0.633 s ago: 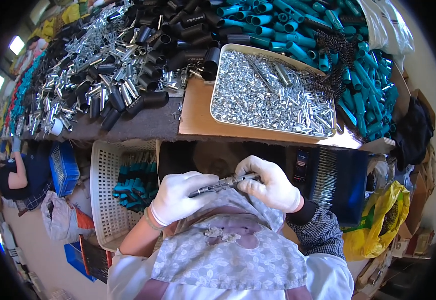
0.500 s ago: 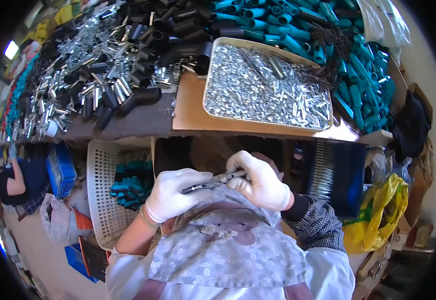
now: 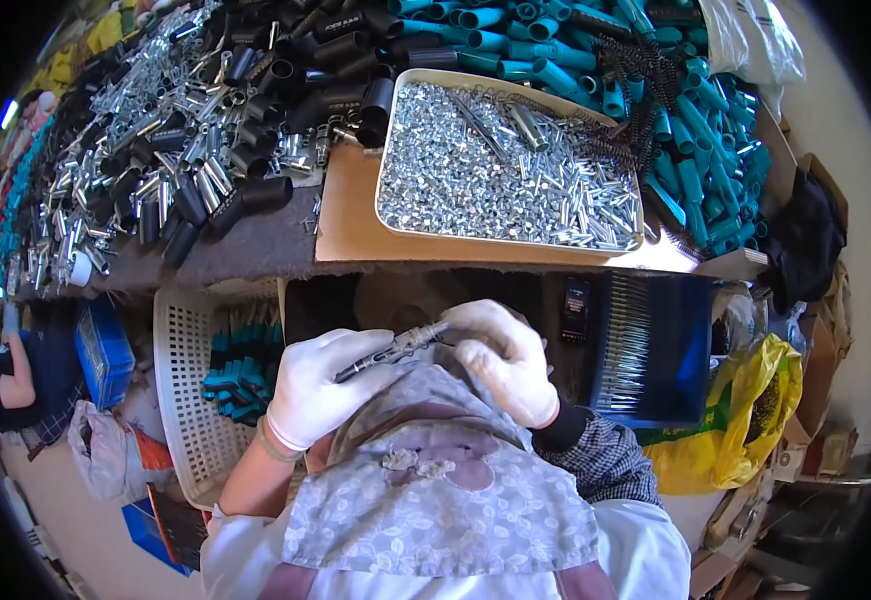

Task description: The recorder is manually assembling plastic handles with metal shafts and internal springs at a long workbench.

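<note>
Gloved in white, my left hand (image 3: 328, 388) is closed round a slim metal rod-like mechanism (image 3: 396, 350) with a dark lower end. The mechanism lies at a slant in front of my apron, its far end up and to the right. At that end, the curled fingers of my right hand (image 3: 506, 362), also in a white glove, close on its tip. My right fingers partly hide the tip. Beyond both hands, a cream tray (image 3: 381, 200) of small shiny metal nuts and pins rests on the bench.
Black tubes (image 3: 266, 192) and metal sleeves cover the bench's left, teal handles (image 3: 696, 190) its right. Below the bench edge stand a white perforated basket (image 3: 168, 370) with teal-and-black pieces and a blue bin (image 3: 671, 370) of slim metal rods. Another person (image 3: 18, 380) sits far left.
The view has shifted slightly, moving the scene left. My right hand has loosened its curl and uncovered more of the mechanism, which now tilts more steeply.
</note>
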Available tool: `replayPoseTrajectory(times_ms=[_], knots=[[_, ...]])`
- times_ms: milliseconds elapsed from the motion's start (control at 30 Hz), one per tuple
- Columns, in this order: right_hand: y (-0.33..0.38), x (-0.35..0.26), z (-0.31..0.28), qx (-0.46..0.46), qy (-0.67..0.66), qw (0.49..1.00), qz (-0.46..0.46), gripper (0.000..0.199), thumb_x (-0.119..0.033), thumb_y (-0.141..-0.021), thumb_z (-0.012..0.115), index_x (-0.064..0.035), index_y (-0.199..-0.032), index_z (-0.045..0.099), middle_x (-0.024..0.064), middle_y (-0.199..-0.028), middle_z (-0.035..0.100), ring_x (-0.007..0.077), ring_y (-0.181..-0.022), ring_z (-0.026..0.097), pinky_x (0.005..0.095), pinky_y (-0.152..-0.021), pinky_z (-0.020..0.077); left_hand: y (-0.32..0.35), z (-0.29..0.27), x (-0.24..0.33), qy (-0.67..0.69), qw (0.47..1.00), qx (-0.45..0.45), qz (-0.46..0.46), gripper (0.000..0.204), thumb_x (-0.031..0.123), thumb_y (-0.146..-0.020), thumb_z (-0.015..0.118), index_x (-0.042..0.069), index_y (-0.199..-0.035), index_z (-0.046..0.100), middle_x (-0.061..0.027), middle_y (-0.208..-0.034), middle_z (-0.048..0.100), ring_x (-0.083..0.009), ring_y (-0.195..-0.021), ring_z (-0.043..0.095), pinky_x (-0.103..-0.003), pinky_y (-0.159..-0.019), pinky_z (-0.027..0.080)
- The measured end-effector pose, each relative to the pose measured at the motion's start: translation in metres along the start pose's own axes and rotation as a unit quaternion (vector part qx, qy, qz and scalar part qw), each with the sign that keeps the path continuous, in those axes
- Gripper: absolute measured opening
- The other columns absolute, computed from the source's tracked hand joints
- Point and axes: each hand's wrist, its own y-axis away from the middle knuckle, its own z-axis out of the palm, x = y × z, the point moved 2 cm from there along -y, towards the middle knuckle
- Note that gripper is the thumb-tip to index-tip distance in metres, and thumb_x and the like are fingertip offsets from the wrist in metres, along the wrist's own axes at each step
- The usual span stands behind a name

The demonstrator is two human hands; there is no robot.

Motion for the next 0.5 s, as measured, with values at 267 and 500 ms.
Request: replayPoseTrajectory(times_ms=[267,500], knots=[[-0.0006,0.0034,0.0063,-0.052,0.138,0.986,-0.081,0.034,-0.014,-0.095,0.066,0.0056,-0.124,0.062,0.0156,-0.120,0.062,0.0257,-0.109,0.061,0.0361,-0.096,0.0481,-0.0007,0.0061,-0.0028,-0.023,1.000,-0.001,0.002,0.027,0.015,-0.079,0.081,0.001,-0.101,0.074,-0.0146,-0.094,0.074,-0.0304,-0.079,0.073,-0.035,-0.070,0.057],[-0.0034,-0.0019,-0.0029,-0.082,0.164,0.980,-0.076,0.038,-0.012,-0.090,0.065,0.0010,-0.126,0.063,0.0177,-0.116,0.064,0.0325,-0.110,0.064,0.0382,-0.096,0.0508,-0.0054,0.0062,0.0027,-0.058,0.998,-0.003,0.031,0.026,0.016,-0.079,0.081,0.004,-0.101,0.075,-0.0148,-0.093,0.073,-0.0311,-0.080,0.072,-0.036,-0.069,0.057]])
